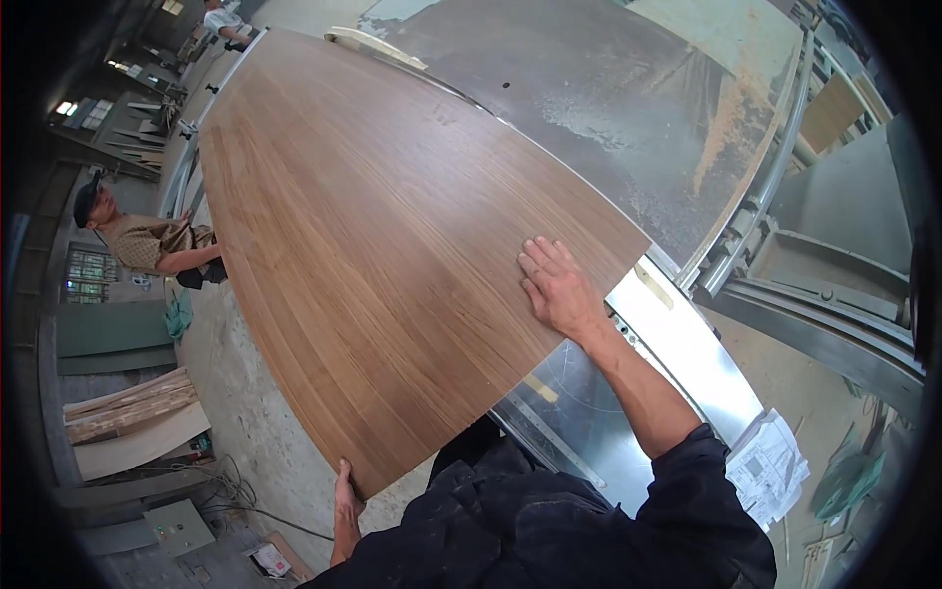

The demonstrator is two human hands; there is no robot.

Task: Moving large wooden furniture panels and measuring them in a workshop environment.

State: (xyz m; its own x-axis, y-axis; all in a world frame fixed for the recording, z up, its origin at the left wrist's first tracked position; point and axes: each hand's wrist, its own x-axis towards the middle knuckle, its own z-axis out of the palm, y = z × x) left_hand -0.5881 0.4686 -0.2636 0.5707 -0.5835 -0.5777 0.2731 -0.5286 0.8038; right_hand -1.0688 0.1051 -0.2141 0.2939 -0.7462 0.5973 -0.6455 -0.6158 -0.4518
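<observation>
A large brown wood-grain panel (392, 236) stretches away from my body across a metal machine table. My left hand (346, 503) grips its near left corner, thumb up along the edge, with the other fingers mostly hidden. On the near right part of the panel, my right hand (559, 287) rests palm down, fingers stretched out and pointing away from me. Under the near right corner shows a bright metal sliding table (687, 339). A grey machine bed (628, 108) with sawdust runs along the panel's right edge.
A co-worker (152, 236) in a cap stands at the panel's left edge; another person (226, 22) is at its far end. Printed sheets (765, 469) hang by the sliding table. Cables (235, 491) and a control box (179, 527) are at lower left, near stacked boards (137, 422).
</observation>
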